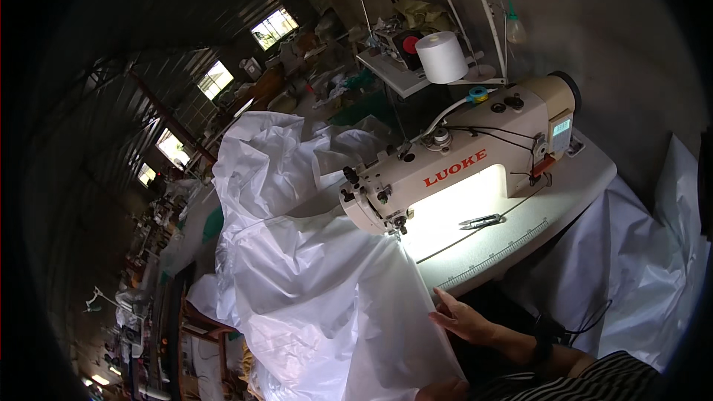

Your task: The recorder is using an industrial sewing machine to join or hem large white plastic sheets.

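Note:
A large white sheet of slick fabric [304, 289] lies in folds under the head of a sewing machine [460, 152] and hangs toward me. Its right edge runs from the needle area down to my hands. Beside that edge, just off the table's front, is my right hand [466, 319], its fingers apart and the fingertips at the fabric. Only a small part of my left hand [443, 389] shows at the bottom edge, against the lower fabric; its fingers are hidden. Thread snips [481, 221] rest on the lit machine bed under the arm.
A white thread cone [441, 57] stands behind the machine. The pale machine table [594, 171] carries a ruler strip [494, 254] near its front edge. More white fabric [631, 260] hangs at the right. Wooden furniture [204, 319] stands at the left, with a cluttered workshop beyond.

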`<state>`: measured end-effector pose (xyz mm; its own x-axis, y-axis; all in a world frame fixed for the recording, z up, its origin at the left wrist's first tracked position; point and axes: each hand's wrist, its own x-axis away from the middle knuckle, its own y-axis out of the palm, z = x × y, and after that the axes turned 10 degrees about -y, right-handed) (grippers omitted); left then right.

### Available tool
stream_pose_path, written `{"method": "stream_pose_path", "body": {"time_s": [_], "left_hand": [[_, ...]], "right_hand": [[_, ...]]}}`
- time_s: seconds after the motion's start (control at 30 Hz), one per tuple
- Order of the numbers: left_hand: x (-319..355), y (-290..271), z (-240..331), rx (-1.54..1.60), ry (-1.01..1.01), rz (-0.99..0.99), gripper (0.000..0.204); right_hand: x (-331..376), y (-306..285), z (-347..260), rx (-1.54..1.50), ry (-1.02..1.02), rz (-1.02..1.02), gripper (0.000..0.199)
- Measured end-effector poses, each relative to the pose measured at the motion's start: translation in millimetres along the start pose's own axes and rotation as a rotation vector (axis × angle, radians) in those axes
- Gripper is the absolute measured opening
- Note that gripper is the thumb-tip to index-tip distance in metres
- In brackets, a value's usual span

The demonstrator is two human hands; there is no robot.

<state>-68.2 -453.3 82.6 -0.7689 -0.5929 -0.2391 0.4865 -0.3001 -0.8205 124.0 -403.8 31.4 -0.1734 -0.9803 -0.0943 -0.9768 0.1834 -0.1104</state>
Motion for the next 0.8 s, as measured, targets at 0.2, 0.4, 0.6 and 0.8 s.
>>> {"method": "stream_pose_path", "body": {"time_s": [0.2, 0.4, 0.6, 0.8], "left_hand": [[-14, -4, -23, -0.075, 0.043, -0.082, 0.009], [-55, -9, -64, -0.119, -0.062, -0.147, 0.012], [-103, 0, -100, -0.222, 0.014, -0.018, 0.009], [-127, 30, -108, -0.144, -0.224, -0.019, 0.013]], "right_hand": [[-34, 13, 10, 0.959, -0.155, -0.206, 0.06], [-67, 22, 14, 1.05, -0.133, -0.171, 0.053], [-112, 15, 20, 0.977, -0.172, -0.066, 0.042], [-154, 7, 19, 1.167, -0.171, -0.127, 0.048]]}}
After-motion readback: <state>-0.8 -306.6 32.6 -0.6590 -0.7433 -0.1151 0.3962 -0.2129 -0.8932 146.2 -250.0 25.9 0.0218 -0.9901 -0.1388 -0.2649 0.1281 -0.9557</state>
